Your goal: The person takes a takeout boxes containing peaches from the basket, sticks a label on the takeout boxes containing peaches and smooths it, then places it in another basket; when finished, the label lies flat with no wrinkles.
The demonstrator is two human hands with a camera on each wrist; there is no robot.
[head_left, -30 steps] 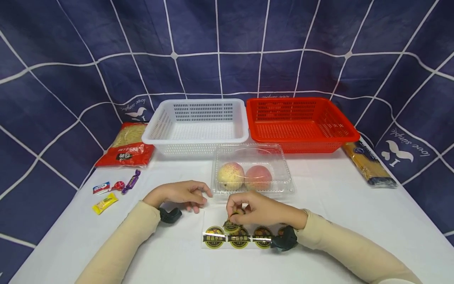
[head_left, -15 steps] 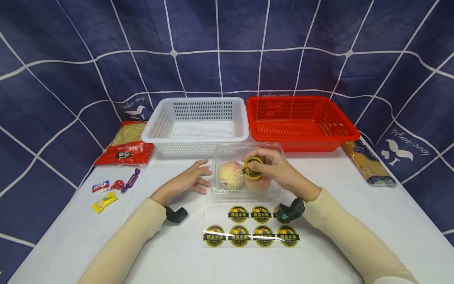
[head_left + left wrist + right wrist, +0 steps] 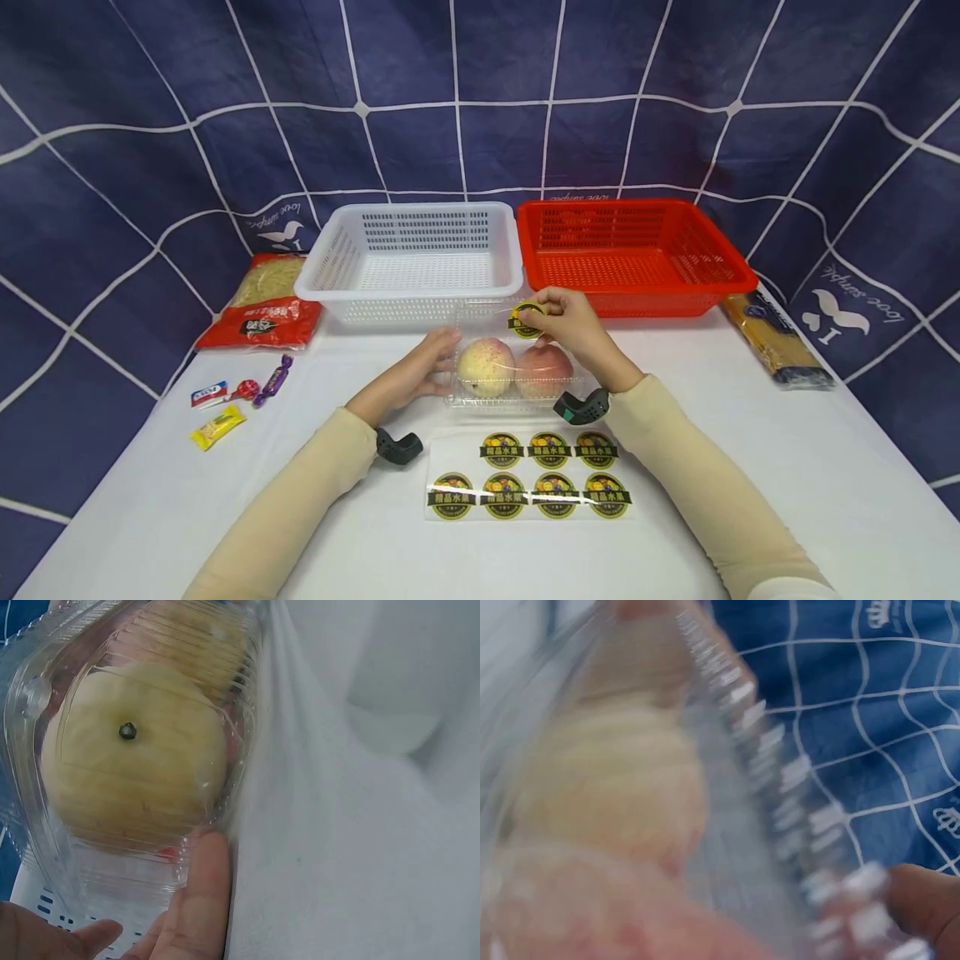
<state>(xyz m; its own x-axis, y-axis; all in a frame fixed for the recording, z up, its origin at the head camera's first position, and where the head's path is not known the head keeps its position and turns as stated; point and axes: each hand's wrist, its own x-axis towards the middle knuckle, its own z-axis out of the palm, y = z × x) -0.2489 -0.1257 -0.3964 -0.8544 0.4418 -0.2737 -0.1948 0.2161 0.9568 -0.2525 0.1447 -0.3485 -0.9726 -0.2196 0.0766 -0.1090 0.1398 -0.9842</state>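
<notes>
- Head view showed the right hand point(image 3: 564, 321) pinching a round yellow-and-black sticker point(image 3: 526, 320) between thumb and fingertips, over the far edge of a clear clamshell box point(image 3: 517, 400).
- Just below that pinch, inside the box, lay two peaches point(image 3: 514, 367) side by side, the paler one on the left.
- The left hand point(image 3: 423, 367) lay with fingers straight against the box's left wall, holding nothing; in the left wrist view one fingertip point(image 3: 206, 892) touched the clear plastic beside the pale peach point(image 3: 131, 784).
- The right wrist view was blurred: the ridged box rim and both fruits showed close up, and the sticker could not be made out there.
- Nearer the person than the pinch, a sticker sheet point(image 3: 528, 479) lay flat on the white tablecloth point(image 3: 750, 467), carrying seven round labels in two rows.
- Just beyond the pinch stood a white basket point(image 3: 411, 262), and a red basket point(image 3: 633, 254) stood beyond it to the right, the two touching side by side.
- Well to the left of the hands were a red noodle packet point(image 3: 262, 304) and several wrapped candies point(image 3: 232, 400); well to the right lay a spaghetti pack point(image 3: 776, 342) at the table's edge.
- Behind and around the table hung a navy cloth backdrop point(image 3: 480, 83) with white curved grid lines, closing in on both sides.
</notes>
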